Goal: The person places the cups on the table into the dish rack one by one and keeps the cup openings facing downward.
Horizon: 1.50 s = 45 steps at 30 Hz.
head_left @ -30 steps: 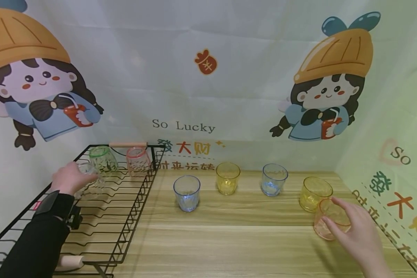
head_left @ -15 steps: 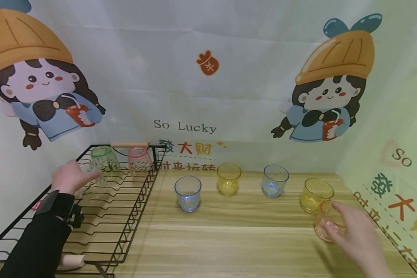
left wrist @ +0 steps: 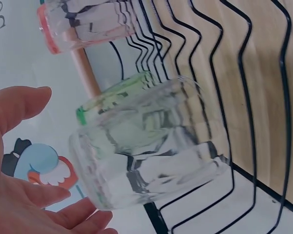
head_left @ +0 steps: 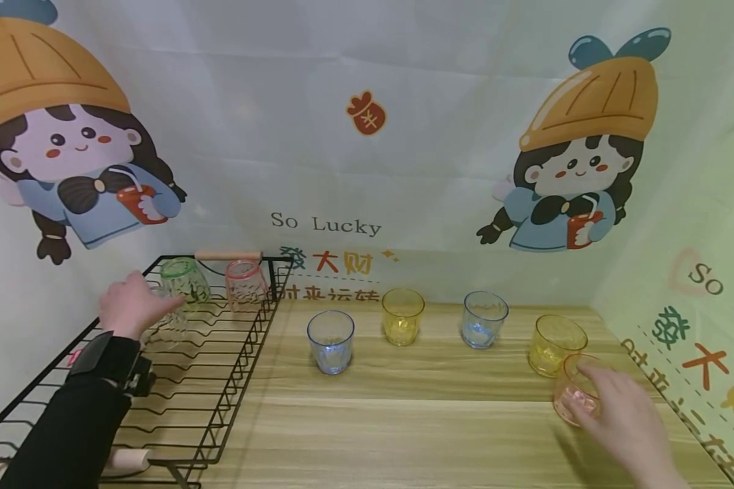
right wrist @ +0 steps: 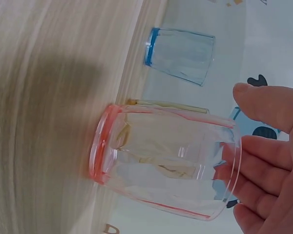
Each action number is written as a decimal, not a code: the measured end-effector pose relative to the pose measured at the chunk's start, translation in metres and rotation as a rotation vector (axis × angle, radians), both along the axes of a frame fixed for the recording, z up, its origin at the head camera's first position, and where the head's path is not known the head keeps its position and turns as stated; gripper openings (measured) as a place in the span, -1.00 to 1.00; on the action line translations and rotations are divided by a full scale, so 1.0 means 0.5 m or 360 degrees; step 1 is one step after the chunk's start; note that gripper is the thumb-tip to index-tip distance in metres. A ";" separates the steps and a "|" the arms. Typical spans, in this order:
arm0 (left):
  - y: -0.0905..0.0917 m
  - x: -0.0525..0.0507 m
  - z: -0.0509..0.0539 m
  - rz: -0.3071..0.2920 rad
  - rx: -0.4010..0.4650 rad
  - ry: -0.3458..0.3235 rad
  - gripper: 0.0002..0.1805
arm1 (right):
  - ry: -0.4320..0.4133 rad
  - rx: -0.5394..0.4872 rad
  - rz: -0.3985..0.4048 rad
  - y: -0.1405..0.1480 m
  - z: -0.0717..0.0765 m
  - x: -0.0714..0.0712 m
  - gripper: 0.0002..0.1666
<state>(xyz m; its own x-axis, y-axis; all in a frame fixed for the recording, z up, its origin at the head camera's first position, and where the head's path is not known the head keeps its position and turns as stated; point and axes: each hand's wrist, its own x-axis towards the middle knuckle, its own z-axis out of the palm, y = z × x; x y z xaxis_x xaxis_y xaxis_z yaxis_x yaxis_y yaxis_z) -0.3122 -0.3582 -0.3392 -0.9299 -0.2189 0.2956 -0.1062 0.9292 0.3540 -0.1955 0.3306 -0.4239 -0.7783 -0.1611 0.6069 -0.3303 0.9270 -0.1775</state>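
In the head view my left hand (head_left: 133, 305) is over the rack's left side, beside a clear glass (left wrist: 151, 151). In the left wrist view its thumb stands well away from the glass, and the loosely bent fingertips are close to the glass's upper end. My right hand (head_left: 626, 411) is beside an upright pink glass (head_left: 571, 401) on the table. In the right wrist view the thumb is apart from that glass, while the fingers lie near its rim, some seen through it; contact cannot be told. A green glass (head_left: 186, 282) stands behind the clear one.
The black wire rack (head_left: 220, 401) also holds a pink-rimmed glass (head_left: 247, 285) at its far end. On the wooden table (head_left: 404, 435) stand two blue glasses, the left (head_left: 331, 343) and right (head_left: 483, 319), and two yellow ones, the left (head_left: 402, 317) and right (head_left: 555, 345). A printed cloth (head_left: 434, 170) hangs behind.
The left hand has shifted slightly up and right, its thumb coming away from the clear glass. My right hand has moved slightly down and left beside the pink glass. The glasses stay put.
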 end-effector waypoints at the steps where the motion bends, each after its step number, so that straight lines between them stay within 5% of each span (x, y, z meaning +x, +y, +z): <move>1: 0.003 -0.001 0.001 -0.0002 0.0007 0.0004 -0.18 | -0.0002 0.0007 -0.0002 0.000 -0.001 0.000 -0.27; 31: 0.051 0.011 0.038 -0.0222 0.0100 0.0076 -0.07 | -0.0012 0.0088 -0.0006 0.006 -0.013 -0.009 -0.38; 45: 0.070 0.012 0.052 -0.0258 0.0188 -0.0068 0.09 | -0.0090 0.0164 -0.0028 0.010 -0.015 -0.008 -0.48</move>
